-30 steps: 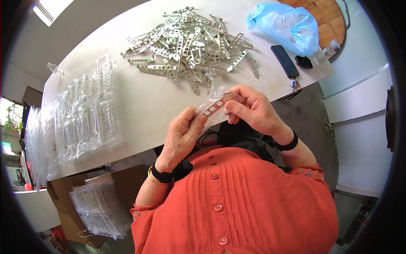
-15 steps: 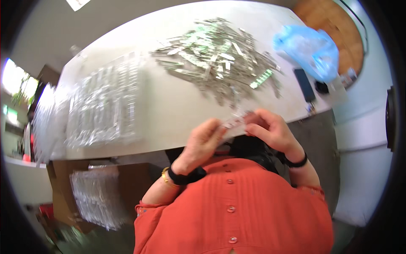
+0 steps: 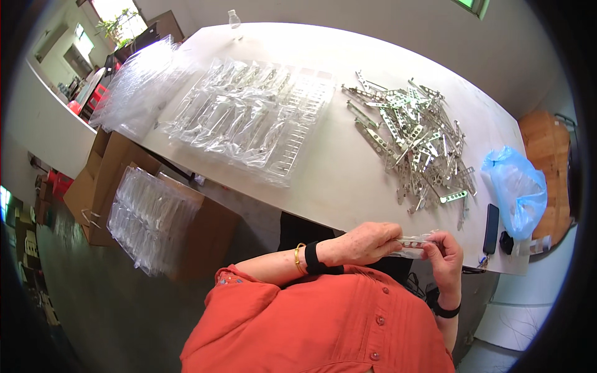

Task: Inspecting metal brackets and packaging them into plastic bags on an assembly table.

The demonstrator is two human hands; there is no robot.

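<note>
Between my two hands, at the near edge of the table, is a perforated metal strip in a clear plastic sleeve. My left hand is closed on its left end, and its curled fingers hide that end. With thumb and fingers, my right hand pinches the right end. Just beyond my hands lies a loose pile of similar metal strips, several with rows of holes. One strip with green-lit slots lies at the pile's near right side.
Left on the white table lies a clear plastic tray bearing bagged strips, with stacked clear trays beyond. At the right are a phone and a blue plastic bag. Below left, a cardboard box holds more bagged pieces.
The view has turned leftward, so the table and my hands sit farther right in the picture. Both hands still hold the sleeved strip, which now lies more level and looks sharper.
</note>
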